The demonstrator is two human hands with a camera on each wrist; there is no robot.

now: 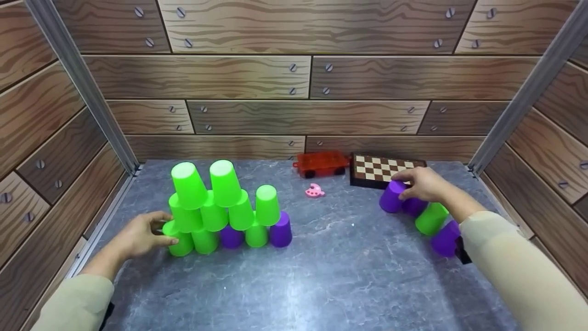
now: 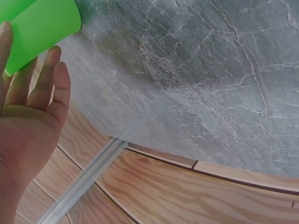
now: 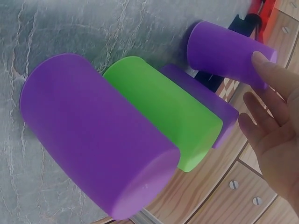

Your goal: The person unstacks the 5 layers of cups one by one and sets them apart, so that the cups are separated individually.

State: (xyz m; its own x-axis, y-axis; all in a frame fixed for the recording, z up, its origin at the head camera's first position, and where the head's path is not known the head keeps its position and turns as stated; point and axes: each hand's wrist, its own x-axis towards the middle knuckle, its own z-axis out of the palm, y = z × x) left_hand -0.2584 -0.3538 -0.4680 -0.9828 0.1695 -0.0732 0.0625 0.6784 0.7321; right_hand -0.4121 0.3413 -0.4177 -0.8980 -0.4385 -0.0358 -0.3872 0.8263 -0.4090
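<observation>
Wood-patterned walls (image 1: 257, 27) fill the upper frame, and a grey table (image 1: 321, 285) spreads below them. At centre left stands the cup stack (image 1: 214, 211), all its cups upside down: five in the bottom row (image 1: 232, 236), four in the second row (image 1: 241, 211), two in the third row (image 1: 225, 181). I judge the lower two rows done; the third has room for one more at its right end, and nothing is above it.

At centre right lies a chessboard (image 1: 375, 171), partly behind my right hand (image 1: 425, 184). There my thumb and fingers pinch a purple cup (image 1: 391, 197); I can't tell whether it is off the table. My left hand (image 1: 140, 236), left of the stack, has its fingers nearly straight and loosely apart, thumb in front of the bottom row's leftmost green cup (image 1: 178, 250); how firmly they touch, I can't tell.

A red wagon (image 1: 321, 162) sits beside the chessboard, upper centre. Under my right arm, a second purple cup (image 1: 415, 208), a loose green cup (image 1: 429, 221) and a third purple cup (image 1: 444, 241) are left unstacked. Smallest is a pink toy (image 1: 314, 194), just below the wagon.
</observation>
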